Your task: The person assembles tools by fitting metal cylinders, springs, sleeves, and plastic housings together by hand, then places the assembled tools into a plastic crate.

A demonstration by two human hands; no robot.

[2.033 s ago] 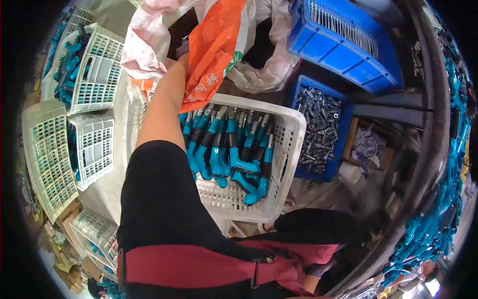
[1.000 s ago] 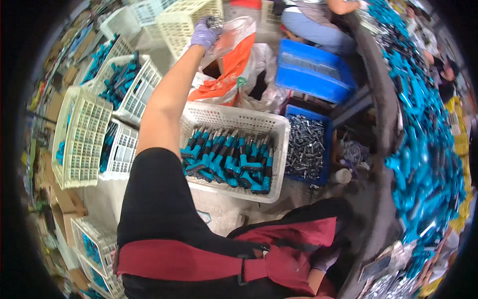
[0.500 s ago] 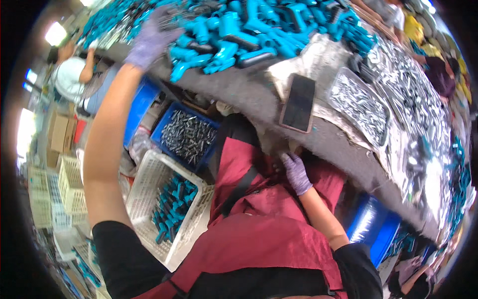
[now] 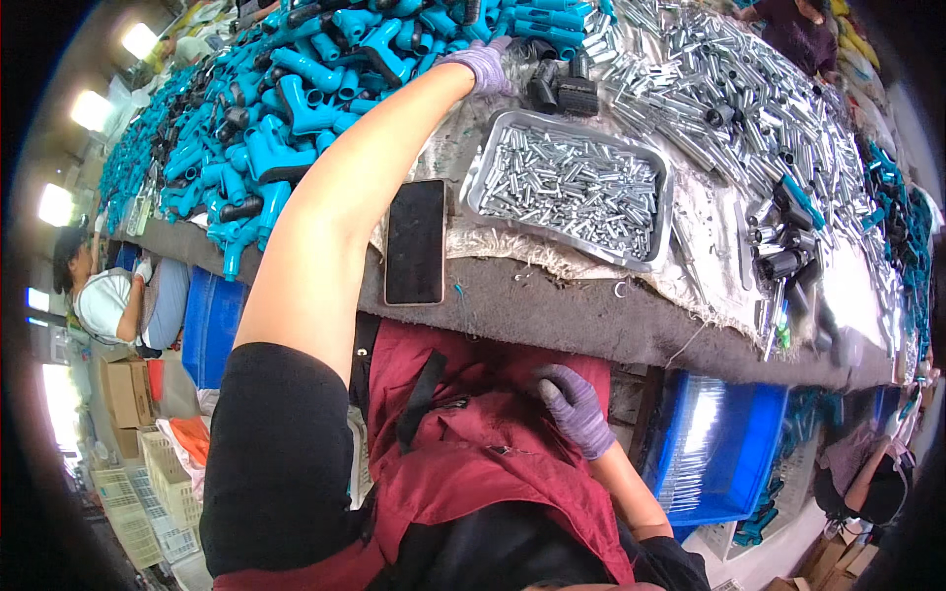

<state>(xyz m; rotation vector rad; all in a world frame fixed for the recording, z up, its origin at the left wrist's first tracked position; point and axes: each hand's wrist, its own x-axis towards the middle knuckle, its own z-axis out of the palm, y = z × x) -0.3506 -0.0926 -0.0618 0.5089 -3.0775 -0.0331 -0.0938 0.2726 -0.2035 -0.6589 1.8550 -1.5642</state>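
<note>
My left hand (image 4: 478,67), in a purple glove, reaches far forward over the bench. Its fingers are stretched out at the right end of a heap of teal plastic tool housings (image 4: 296,103). No held thing shows in it. Just right of these fingers lie black plastic parts (image 4: 574,91). Low over the dark red apron (image 4: 473,443), near the bench edge, my right hand (image 4: 576,412) is gloved too, its fingers curled in. Whatever it may hold is hidden.
A metal tray (image 4: 567,254) of small silver pins and a dark-screened phone (image 4: 415,241) lie on the bench. Silver tubes (image 4: 719,94) are heaped at right. Blue bins (image 4: 729,448) stand below. People (image 4: 103,300) work at both sides.
My left hand has moved right along the teal heap toward the black parts. The view has swung right and up. My right hand stays low by the apron.
</note>
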